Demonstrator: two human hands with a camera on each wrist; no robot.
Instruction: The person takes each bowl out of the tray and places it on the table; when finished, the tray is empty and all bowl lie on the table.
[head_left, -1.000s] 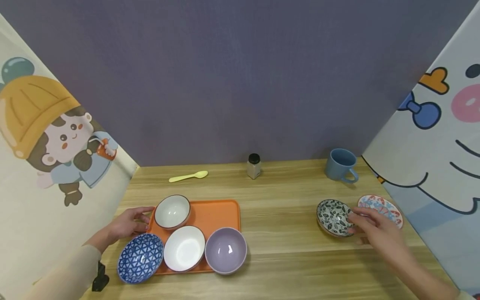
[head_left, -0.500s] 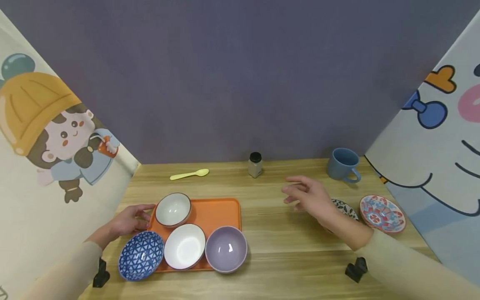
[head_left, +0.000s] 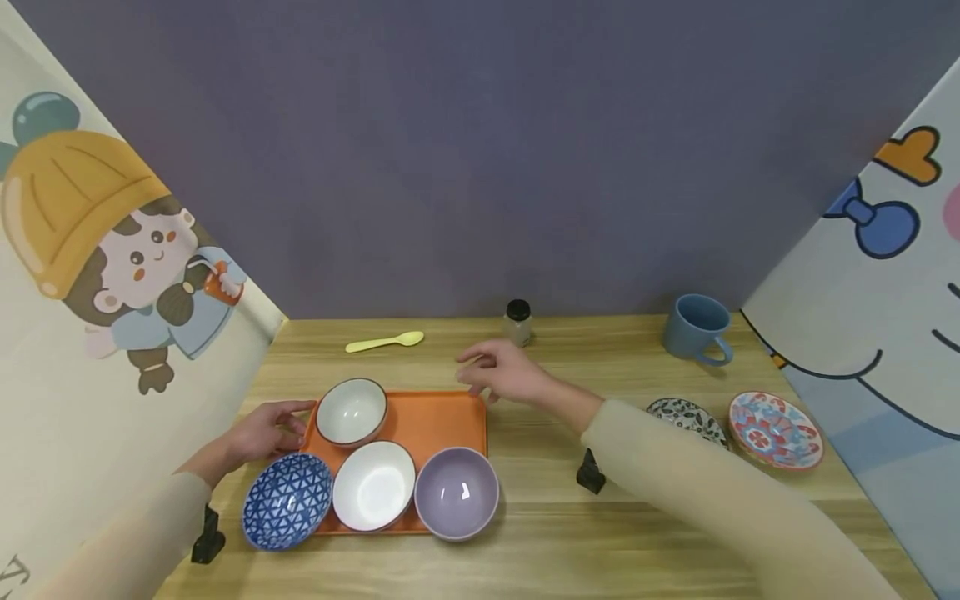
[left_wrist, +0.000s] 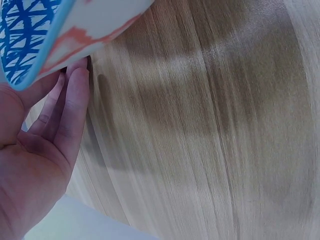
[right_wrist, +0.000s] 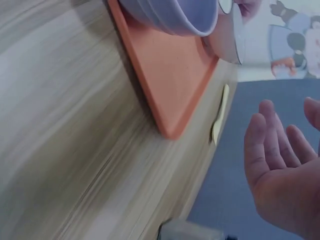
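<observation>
My right hand point(head_left: 502, 371) is over the tray's back right corner, fingers loosely bent around nothing; the right wrist view shows its palm point(right_wrist: 285, 175) bare. My left hand point(head_left: 266, 429) lies at the left edge of the orange tray point(head_left: 442, 417), fingertips right at the rim. On that tray are a white bowl with a dark rim point(head_left: 351, 412), a plain white bowl point(head_left: 373, 486) and a purple bowl point(head_left: 457, 493). The blue-patterned bowl point(head_left: 287, 502) overhangs the tray's front left corner; its side point(left_wrist: 75, 42) covers some left fingertips in the left wrist view.
Behind the tray lie a yellow spoon point(head_left: 385, 342) and a black-capped jar point(head_left: 518, 323). To the right are a blue mug point(head_left: 696, 327), a leaf-patterned bowl point(head_left: 686, 417) partly behind the right sleeve, and a red-and-blue patterned plate point(head_left: 776, 429). Walls border the table's back and sides.
My right hand has left the leaf-patterned bowl and swung left across the table to the tray's back right corner, carrying nothing. The left hand stays at the tray's edge.
</observation>
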